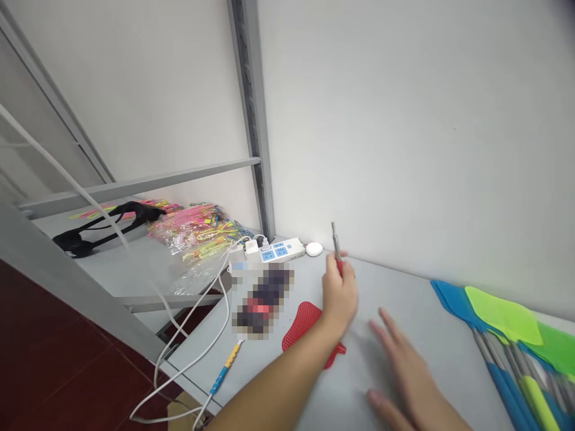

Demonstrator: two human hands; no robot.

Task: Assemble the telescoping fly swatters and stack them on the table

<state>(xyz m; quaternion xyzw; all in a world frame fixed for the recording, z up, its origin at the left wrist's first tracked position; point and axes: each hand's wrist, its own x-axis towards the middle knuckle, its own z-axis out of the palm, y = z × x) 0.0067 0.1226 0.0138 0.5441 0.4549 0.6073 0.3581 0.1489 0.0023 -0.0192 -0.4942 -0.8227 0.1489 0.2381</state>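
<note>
Nearest to me, the left hand (339, 299) rises from the bottom edge, its fingers (338, 276) curled shut around a red-handled screwdriver (335, 239). They hide most of the handle, and the tip of the upright metal shaft is too blurred for me to make out. The right hand (404, 374) is just beside it, its fingers (386, 326) spread open and holding nothing; I cannot tell whether they touch the grey bench (395, 287). A red flyswatter head (303, 320) lies partly hidden under the left wrist. At right, a stack of blue and green flyswatters (503, 317) runs out of frame. Beyond the hands, a pixelated object (263, 302) is unreadable, beside a white power strip (275, 250) with white cables (223, 287). Further left, on a lower shelf (135, 263), bags of pink and yellow plastic items (193, 230) lie near a black item (108, 227).
</note>
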